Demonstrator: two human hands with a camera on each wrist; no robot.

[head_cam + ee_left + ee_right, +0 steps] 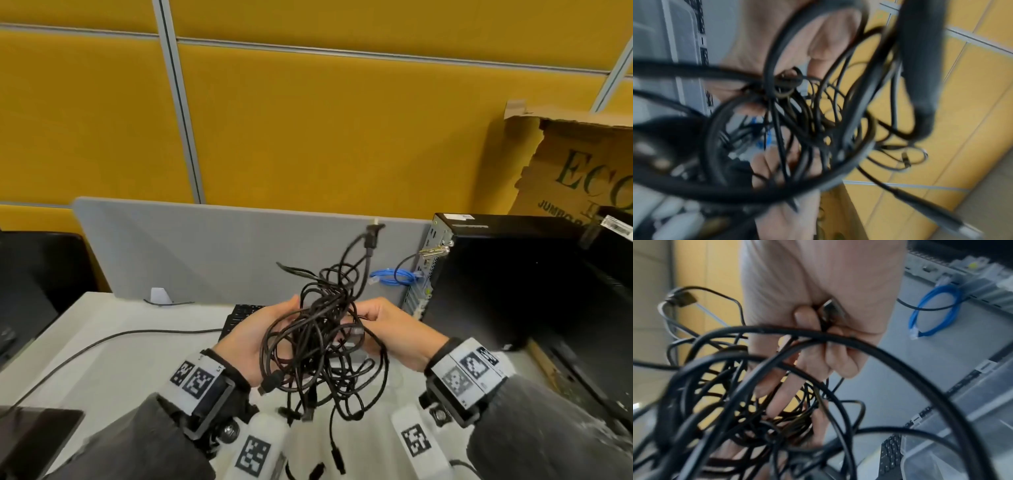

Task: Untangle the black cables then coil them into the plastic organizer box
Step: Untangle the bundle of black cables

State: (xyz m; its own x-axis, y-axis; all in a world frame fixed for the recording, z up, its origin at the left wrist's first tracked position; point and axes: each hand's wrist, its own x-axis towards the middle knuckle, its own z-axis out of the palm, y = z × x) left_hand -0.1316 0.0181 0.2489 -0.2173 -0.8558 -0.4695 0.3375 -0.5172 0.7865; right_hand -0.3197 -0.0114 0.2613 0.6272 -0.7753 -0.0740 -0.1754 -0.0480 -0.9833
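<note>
Head view: yellow panelled wall; grey divider (239, 253) along the far edge of a pale counter (113, 346). Black computer tower (507, 277) at right, blue cable (394, 277) beside it, keyboard (239, 317) behind the hands. Tangle of black cables (318, 339) held above the counter, between left hand (255, 346), palm up with fingers cupped under it, and right hand (394, 329), fingers curled on strands.

Left wrist view: blurred cable loops close to the lens.

Right wrist view: right fingers (840, 360) closed around a strand; clear plastic organizer box (962, 443) on the counter below.
</note>
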